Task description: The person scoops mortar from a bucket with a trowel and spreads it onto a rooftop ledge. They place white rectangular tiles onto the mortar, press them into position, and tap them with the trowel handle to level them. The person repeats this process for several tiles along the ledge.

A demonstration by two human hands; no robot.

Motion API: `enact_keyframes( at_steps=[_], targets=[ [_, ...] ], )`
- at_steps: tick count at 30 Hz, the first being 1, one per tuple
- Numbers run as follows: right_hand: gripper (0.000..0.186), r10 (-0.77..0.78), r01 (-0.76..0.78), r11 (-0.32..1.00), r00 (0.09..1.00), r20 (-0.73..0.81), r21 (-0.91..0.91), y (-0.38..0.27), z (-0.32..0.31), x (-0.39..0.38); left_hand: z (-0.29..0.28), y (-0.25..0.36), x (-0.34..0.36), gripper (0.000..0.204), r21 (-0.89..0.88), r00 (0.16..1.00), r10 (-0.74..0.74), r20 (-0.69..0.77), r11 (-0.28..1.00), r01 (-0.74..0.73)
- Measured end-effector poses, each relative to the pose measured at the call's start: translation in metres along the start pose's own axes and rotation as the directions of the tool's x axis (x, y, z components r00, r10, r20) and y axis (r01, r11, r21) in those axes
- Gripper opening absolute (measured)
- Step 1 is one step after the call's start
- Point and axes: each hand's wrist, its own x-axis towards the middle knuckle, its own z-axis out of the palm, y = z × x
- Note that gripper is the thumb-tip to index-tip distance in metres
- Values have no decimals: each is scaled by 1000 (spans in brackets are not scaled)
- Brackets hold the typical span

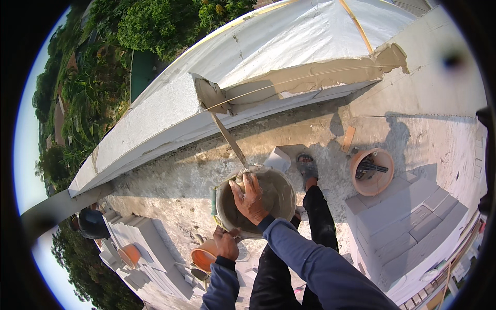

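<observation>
A round bucket [289, 188] with grey wet mortar [279, 194] smeared inside is in front of my legs. My left hand [226, 243] is closed on the near left part of its rim. My right hand [249, 199] reaches over the bucket's mouth with curled fingers, at the far left of its rim. From these fingers a long narrow flat blade-like tool [229, 139] slants up toward the wall; its handle is hidden by my hand. Beyond it is a low white block wall [150, 111], with a mortar bed [310, 75] along its lower section.
A taut string [289, 80] crosses above the mortar bed. An orange tub [373, 188] with dark tools stands at right, near stacked grey blocks [408, 227]. More blocks [150, 248] and an orange bucket [205, 254] are at left. A loose block [279, 159] lies beyond the bucket.
</observation>
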Motion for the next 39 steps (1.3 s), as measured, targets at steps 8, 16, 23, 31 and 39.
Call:
enact_keyframes(
  at_steps=[8, 16, 23, 31, 39],
  targets=[
    [45, 103, -122, 991, 958, 266, 59, 15, -98, 2, -7, -7, 23, 31, -95, 986, 166, 21, 982, -164],
    [44, -103, 107, 994, 982, 159, -18, 55, -41, 116, -19, 17, 4, 33, -159, 991, 105, -84, 980, -118],
    [42, -88, 103, 993, 973, 215, -62, 37, 2, 165, -20, 6, 7, 30, -151, 992, 61, -112, 985, -78],
    [44, 25, -11, 999, 935, 353, -42, 56, -37, 194, -14, 10, -12, 30, -61, 992, -36, -122, 998, 29],
    [45, 165, -110, 985, 839, 519, -135, 39, -12, 185, 1, 12, -16, 39, -111, 993, -50, -105, 993, 38]
  ],
)
